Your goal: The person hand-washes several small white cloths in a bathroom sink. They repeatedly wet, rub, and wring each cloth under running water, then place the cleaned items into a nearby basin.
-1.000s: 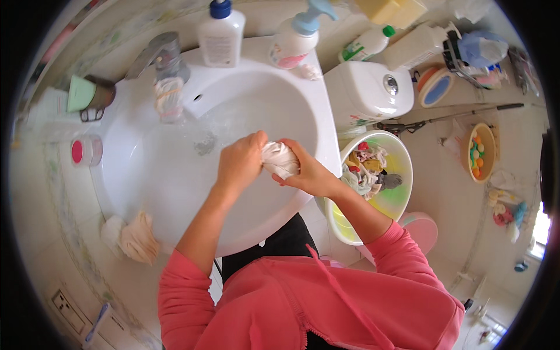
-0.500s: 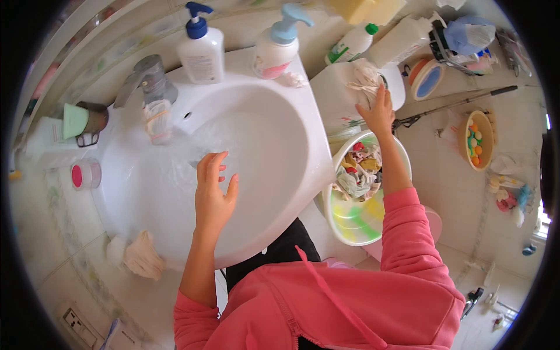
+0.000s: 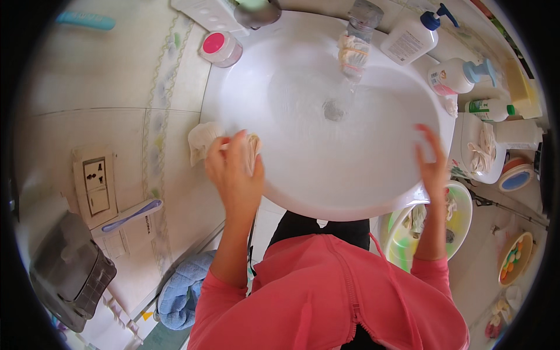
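My left hand point(image 3: 234, 170) rests on a crumpled cream cloth point(image 3: 204, 140) lying on the left rim of the white basin point(image 3: 303, 192), fingers curled onto it. My right hand point(image 3: 431, 166) hovers with fingers spread over the basin's right rim and holds nothing. Water runs from the tap point(image 3: 359, 26) into the basin near the drain point(image 3: 333, 109). Another cream cloth point(image 3: 483, 147) lies on a white lidded container point(image 3: 475, 153) to the right of the basin.
Two pump bottles point(image 3: 411, 38) point(image 3: 458, 76) and a green-capped bottle point(image 3: 490, 108) stand behind the basin. A pink-lidded jar point(image 3: 219, 48) sits at its left. A green bowl point(image 3: 461, 227) with cloths lies below right. A blue towel point(image 3: 178, 291) hangs lower left.
My left hand moved from inside the basin to the cloth on the left rim. My right hand left a cloth on the white container and came back to the basin's right rim. The view swung left.
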`<state>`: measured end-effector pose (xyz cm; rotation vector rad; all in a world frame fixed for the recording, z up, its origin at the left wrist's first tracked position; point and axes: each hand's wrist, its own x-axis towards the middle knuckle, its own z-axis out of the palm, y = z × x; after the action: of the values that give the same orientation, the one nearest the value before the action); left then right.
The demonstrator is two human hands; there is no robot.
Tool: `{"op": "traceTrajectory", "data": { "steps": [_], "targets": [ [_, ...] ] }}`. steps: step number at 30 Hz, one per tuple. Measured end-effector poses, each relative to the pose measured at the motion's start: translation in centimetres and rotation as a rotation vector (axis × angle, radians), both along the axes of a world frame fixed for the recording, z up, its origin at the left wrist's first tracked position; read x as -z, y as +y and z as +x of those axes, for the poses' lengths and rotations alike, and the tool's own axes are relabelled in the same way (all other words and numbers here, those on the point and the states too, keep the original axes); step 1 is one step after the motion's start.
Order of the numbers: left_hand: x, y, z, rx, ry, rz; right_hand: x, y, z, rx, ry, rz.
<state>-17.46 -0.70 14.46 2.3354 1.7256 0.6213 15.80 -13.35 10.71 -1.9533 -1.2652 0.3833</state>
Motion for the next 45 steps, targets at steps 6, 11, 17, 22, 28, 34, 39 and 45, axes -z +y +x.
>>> {"op": "traceTrajectory", "data": {
  "steps": [6,11,17,22,28,34,39,45],
  "targets": [
    [2.3,-1.9,-4.5,0.038,-0.018,-0.110,2.1,7.8,-15.8,-0.701,0.660,-0.328],
    [-0.4,-2.1,-2.4,0.076,-0.723,-0.532,4.6,8.5,-15.8,-0.684,1.254,-0.352],
    [-1.3,2.3,2.6,0.018,-1.163,-1.025,4.5,8.1,-10.2,-0.351,1.388,-0.144],
    [3.4,5.5,6.0,0.029,-0.853,-0.907,4.0,8.1,-5.1,-0.196,0.988,-0.135],
    [11.5,8.5,6.5,0.208,-0.388,-0.562,6.6,7.2,-1.6,-0.137,0.022,-0.266],
    [15.1,5.3,11.1,0.399,0.168,-0.460,15.9,8.3,-3.6,-0.448,-0.631,-0.389],
    [20.1,7.9,9.4,0.710,0.424,-0.272,17.4,10.7,-2.9,-0.523,-0.643,-0.379],
    [16.7,7.7,12.5,-0.243,-0.803,-1.197,17.2,13.5,-6.7,-0.006,0.245,-0.193]
  ]
}}
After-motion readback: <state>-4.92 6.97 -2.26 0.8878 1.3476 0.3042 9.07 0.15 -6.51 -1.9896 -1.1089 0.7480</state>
